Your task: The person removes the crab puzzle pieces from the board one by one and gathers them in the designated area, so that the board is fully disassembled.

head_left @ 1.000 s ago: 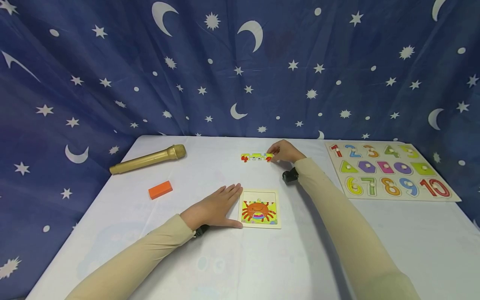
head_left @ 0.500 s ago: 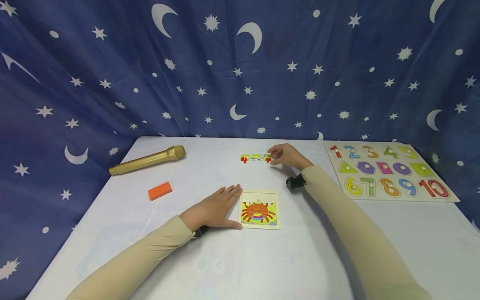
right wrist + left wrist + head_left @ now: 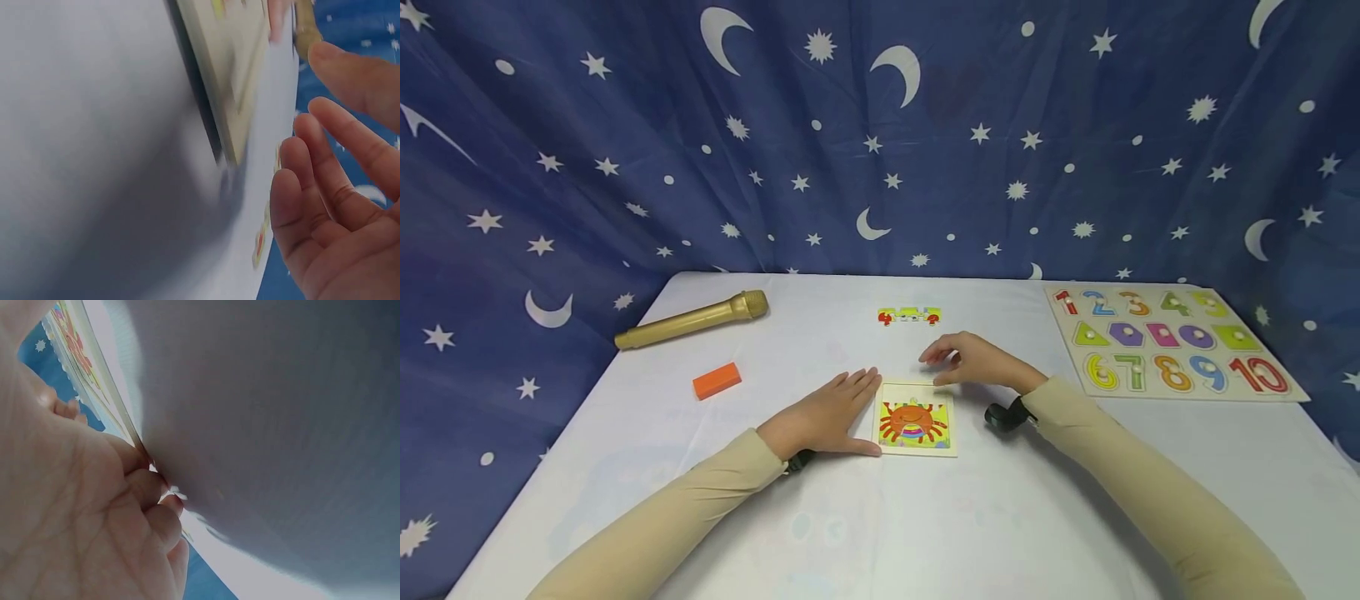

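A small square wooden crab puzzle lies in the middle of the table, its tray bare along the top strip. My left hand lies flat with fingers spread, fingertips and thumb at the tray's left edge. Over the tray's upper right corner hovers my right hand, fingers loosely bent and nothing between them; the right wrist view shows the same hand beside the tray corner. Farther back, a row of puzzle pieces with red claws and eyes lies on the cloth, untouched.
A gold microphone lies at the back left, with an orange block in front of it. To the right sits a wooden number and shape board. A blue star-patterned curtain hangs behind the white table.
My right hand has left the row of pieces and come back toward me, to the tray's upper right corner. The pieces stay where they were; my left hand keeps its place.
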The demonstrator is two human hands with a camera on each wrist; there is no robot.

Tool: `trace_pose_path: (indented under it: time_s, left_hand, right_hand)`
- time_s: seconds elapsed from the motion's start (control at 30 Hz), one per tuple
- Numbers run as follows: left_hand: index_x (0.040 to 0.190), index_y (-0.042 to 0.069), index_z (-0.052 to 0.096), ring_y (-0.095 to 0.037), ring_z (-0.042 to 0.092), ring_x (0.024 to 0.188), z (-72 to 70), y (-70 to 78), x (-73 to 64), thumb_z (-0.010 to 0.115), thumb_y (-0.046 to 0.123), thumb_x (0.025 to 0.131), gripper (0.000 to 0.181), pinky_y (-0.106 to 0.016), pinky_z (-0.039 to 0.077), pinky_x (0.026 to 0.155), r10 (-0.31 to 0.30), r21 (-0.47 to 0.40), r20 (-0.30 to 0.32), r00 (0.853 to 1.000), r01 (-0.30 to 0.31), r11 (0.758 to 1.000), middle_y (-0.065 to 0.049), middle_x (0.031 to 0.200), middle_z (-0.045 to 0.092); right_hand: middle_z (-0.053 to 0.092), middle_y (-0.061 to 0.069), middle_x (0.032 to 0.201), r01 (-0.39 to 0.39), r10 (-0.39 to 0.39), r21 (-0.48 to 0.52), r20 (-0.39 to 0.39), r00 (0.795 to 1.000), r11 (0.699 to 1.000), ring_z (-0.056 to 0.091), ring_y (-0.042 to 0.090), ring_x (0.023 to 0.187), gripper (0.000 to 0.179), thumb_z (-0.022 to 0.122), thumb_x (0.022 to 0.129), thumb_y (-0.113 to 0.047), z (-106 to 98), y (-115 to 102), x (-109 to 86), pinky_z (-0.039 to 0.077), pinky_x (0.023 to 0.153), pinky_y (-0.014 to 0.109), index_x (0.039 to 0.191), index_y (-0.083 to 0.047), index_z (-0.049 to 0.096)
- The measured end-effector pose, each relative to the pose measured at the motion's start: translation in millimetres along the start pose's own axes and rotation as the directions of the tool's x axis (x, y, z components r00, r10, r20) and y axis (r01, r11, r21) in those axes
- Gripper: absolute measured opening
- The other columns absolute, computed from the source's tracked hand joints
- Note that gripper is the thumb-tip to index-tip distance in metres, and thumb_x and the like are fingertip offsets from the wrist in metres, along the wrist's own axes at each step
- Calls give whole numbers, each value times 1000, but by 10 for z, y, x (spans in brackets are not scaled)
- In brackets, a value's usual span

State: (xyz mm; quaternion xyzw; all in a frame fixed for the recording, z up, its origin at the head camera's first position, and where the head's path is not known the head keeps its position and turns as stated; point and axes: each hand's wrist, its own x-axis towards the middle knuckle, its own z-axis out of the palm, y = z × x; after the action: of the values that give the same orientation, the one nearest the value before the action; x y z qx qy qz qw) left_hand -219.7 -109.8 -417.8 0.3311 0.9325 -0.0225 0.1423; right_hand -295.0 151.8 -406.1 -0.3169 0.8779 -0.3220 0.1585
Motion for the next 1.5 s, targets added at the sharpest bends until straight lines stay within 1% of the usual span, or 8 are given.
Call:
trace_pose_path:
  time_s: [0.1, 0.2, 0.33, 0.47, 0.8, 1.1, 1.27, 1.5]
  left_hand:
    - [151, 5, 13, -24, 14, 147, 5, -4, 0, 46, 75, 79, 105, -41, 16, 120, -5, -4, -1, 1000, 5, 1000, -10, 159, 14]
    - [151, 5, 14, -24, 14, 147, -5, 0, -5, 48, 74, 79, 105, -42, 16, 120, -8, -14, -1, 1000, 8, 1000, -10, 159, 14]
    - [151, 4, 14, -24, 14, 147, -19, 7, -12, 48, 74, 79, 105, -42, 16, 120, -10, -20, 2, 1000, 10, 1000, -10, 159, 14]
    - [151, 5, 14, -24, 15, 147, -23, 14, -18, 48, 73, 80, 105, -41, 16, 120, -9, -20, 1, 1000, 9, 1000, -9, 159, 14]
    - [150, 3, 16, -25, 15, 147, -28, 32, -24, 49, 72, 80, 104, -42, 17, 120, 7, -35, -9, 1000, -7, 999, -10, 158, 15]
    - [150, 3, 15, -26, 15, 147, -63, 9, -31, 48, 72, 81, 103, -43, 17, 119, 15, -18, 0, 1000, -15, 1000, -12, 158, 14]
    - [151, 4, 14, -26, 15, 147, -49, -7, -18, 47, 73, 81, 104, -43, 17, 119, 15, -7, 3, 1000, -15, 1000, -12, 158, 14]
    - [151, 4, 13, -25, 14, 147, -23, 2, -3, 47, 73, 80, 105, -42, 15, 120, 2, -8, 13, 1000, -2, 1000, -11, 159, 12]
  right_hand:
    - [69, 7, 101, 31, -32, 6, 32, 999, 999, 60, 16, 89, 33, 76, 77, -12, 74, -63, -53, 53, 81, 30, 109, -5, 68]
    - [68, 5, 100, 44, -44, 14, 59, 997, 999, 59, 14, 87, 32, 77, 77, -13, 149, -117, -73, 52, 78, 26, 108, -6, 69]
    - [67, 3, 98, 71, -70, -6, 89, 994, 997, 57, 11, 86, 33, 77, 77, -17, 241, -163, -52, 49, 75, 20, 108, -7, 69]
    - [67, 3, 98, 107, -105, -21, 101, 989, 994, 56, 11, 83, 33, 78, 77, -18, 307, -222, -14, 49, 70, 19, 107, -7, 69]
    - [62, 1, 95, 80, -69, -62, 165, 984, 995, 50, 9, 78, 34, 79, 76, -21, 418, -310, 46, 45, 67, 16, 106, -11, 68]
    - [64, 0, 94, 81, -63, -110, 160, 985, 991, 51, 9, 81, 34, 79, 76, -20, 414, -394, 53, 46, 71, 16, 106, -9, 68]
    - [65, 0, 94, 61, -42, -122, 149, 988, 991, 52, 9, 81, 33, 79, 75, -19, 418, -428, 39, 47, 73, 16, 104, -8, 69]
    - [64, 1, 90, 62, -44, -130, 136, 990, 990, 51, 8, 77, 32, 79, 76, -18, 427, -435, 13, 47, 70, 15, 103, -6, 68]
